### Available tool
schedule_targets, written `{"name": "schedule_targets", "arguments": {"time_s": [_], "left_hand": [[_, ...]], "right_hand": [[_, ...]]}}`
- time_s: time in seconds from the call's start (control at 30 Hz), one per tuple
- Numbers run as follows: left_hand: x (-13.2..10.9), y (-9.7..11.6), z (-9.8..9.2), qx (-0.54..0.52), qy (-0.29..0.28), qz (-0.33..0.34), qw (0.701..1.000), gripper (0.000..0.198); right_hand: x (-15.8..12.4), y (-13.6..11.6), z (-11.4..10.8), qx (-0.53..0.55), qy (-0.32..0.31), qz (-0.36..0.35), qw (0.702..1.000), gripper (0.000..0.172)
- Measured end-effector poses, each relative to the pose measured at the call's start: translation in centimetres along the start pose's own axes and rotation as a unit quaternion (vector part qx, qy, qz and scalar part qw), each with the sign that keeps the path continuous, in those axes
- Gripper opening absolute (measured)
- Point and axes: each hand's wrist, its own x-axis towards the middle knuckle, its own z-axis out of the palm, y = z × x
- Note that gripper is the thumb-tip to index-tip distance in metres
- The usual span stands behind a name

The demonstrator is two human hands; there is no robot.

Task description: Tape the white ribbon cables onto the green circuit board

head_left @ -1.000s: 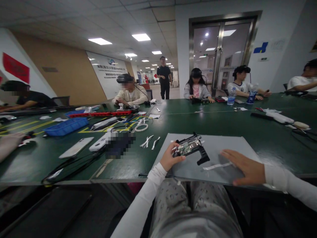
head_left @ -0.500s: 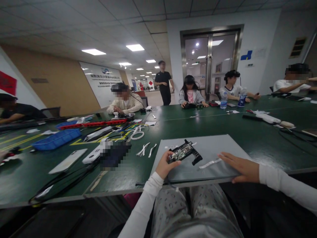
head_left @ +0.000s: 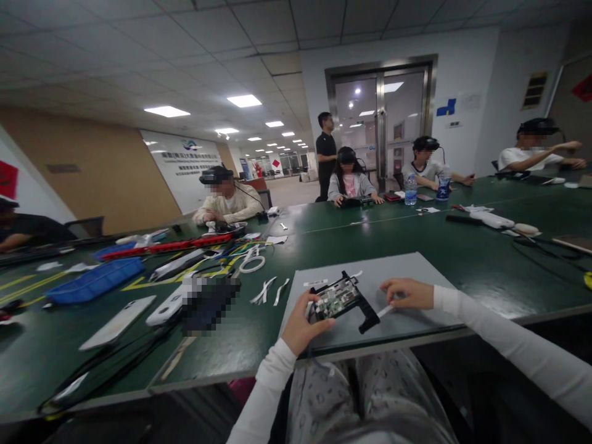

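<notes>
My left hand (head_left: 303,324) is closed on the left edge of a circuit board (head_left: 340,297) set in a black plastic frame (head_left: 369,319). The frame rests on a grey mat (head_left: 407,268), one long black arm of it pointing toward me. To the right of the frame, my right hand (head_left: 411,294) has its thumb and fingers brought together on a white flat strip (head_left: 385,312). The strip's near end reaches to the frame's lower right corner; whether they touch, I cannot tell. Its other end is hidden by the fingers.
Loose white strips (head_left: 264,291) lie left of the mat, beside a white ring (head_left: 252,264). Further left are a white phone (head_left: 118,322), a white device (head_left: 169,302) with cables and a blue tray (head_left: 95,280). Several people sit around the green table (head_left: 324,237); one person (head_left: 326,154) stands behind.
My right hand has gone from lying flat on the mat to pinching the white strip, moving left toward the frame. My left hand keeps its hold on the circuit board.
</notes>
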Motion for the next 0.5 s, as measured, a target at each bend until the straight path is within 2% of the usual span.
{"name": "schedule_targets", "arguments": {"time_s": [0.17, 0.3, 0.4, 0.5], "left_hand": [[-0.1, 0.5, -0.8, 0.069, -0.032, 0.015, 0.997, 0.051], [-0.1, 0.9, -0.5, 0.086, -0.067, 0.020, 0.994, 0.055], [-0.1, 1.4, 0.1, 0.096, -0.092, 0.025, 0.991, 0.057], [0.2, 1.7, 0.9, 0.110, -0.108, 0.030, 0.988, 0.058]], "right_hand": [[0.2, 0.3, -0.6, 0.042, -0.040, 0.015, 0.998, 0.015], [-0.2, 0.5, -1.3, 0.111, -0.035, 0.025, 0.993, 0.015], [-0.6, 1.1, -1.9, 0.205, -0.003, 0.056, 0.977, 0.019], [-0.9, 1.9, -2.5, 0.276, 0.069, 0.072, 0.956, 0.023]]}}
